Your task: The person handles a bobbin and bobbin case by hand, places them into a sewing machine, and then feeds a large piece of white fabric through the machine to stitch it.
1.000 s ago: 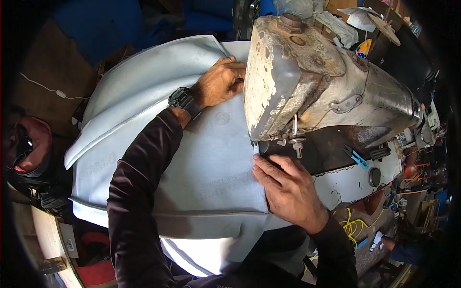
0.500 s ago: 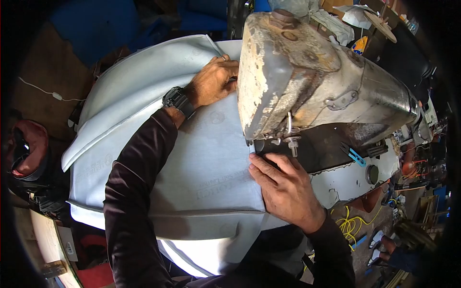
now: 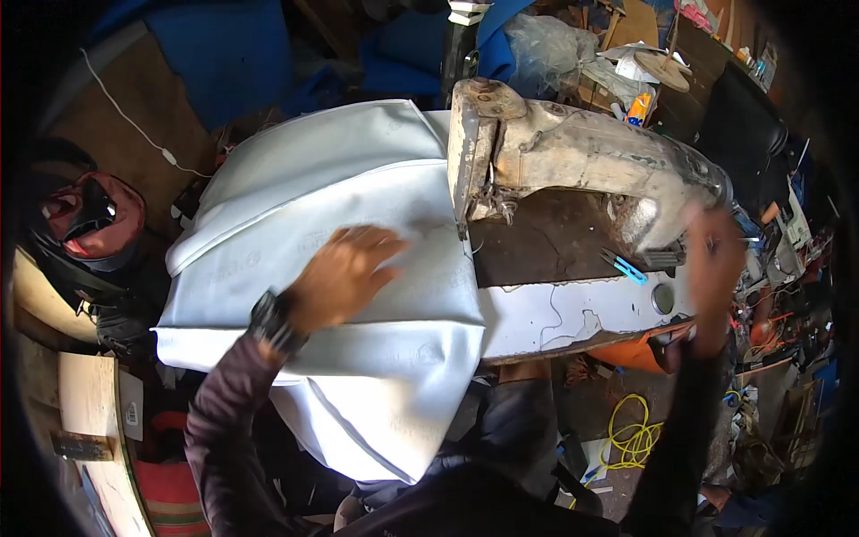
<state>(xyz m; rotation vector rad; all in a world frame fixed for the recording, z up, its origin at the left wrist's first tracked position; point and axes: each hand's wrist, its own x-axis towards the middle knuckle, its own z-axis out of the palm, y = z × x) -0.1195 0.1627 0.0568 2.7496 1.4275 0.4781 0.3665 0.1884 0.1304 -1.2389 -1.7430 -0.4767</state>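
Observation:
A large pale grey sheet of leather-like material (image 3: pixel 358 215) with raised seams drapes over the sewing table on the left. Its right edge lies at the needle end of a worn, paint-chipped sewing machine (image 3: pixel 573 148). Over the sheet hovers my left hand (image 3: pixel 344 277), fingers stretched out and slightly blurred, holding nothing; a dark watch (image 3: pixel 276 324) is on its wrist. My right hand (image 3: pixel 716 268) is off at the far right, near the machine's wheel end, too smeared by motion to make out its fingers.
Blue thread snips (image 3: pixel 626 268) and a small round dark-topped item (image 3: pixel 662 299) lie on the chipped white tabletop (image 3: pixel 519 318). Yellow cable (image 3: pixel 631 438) coils on the floor at lower right. A red and black bag (image 3: pixel 94 215) sits at left.
Both hands have left the material by the needle: my left hand moved toward me, my right hand swung far right. The view shifted, and more of the sheet's front flap shows.

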